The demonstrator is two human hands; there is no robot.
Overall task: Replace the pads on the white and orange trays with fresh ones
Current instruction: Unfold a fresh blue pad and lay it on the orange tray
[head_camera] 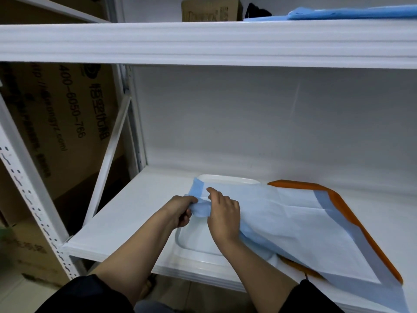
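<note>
- The pad (pixel 293 220) is a thin sheet, white in the middle with a blue border. It drapes from the white tray (pixel 228 179) on the left across the orange tray (pixel 338 201) on the right, both on the lower shelf (pixel 135 211).
- Your left hand (pixel 180 211) pinches the pad's bunched left edge, fingers curled round the blue fold.
- Your right hand (pixel 223 216) grips the same bunch just beside it, its index finger lifted clear.
- Expect it to be light, limp and easily creased; it will sag and likely tear if you tug 1 spot hard.
- Take hold along the border at 2 corners, not the soft middle.
- The trays look rigid and smooth, so the pad may slide across them.
- More blue sheets (pixel 352 13) lie on the upper shelf, far right.
</note>
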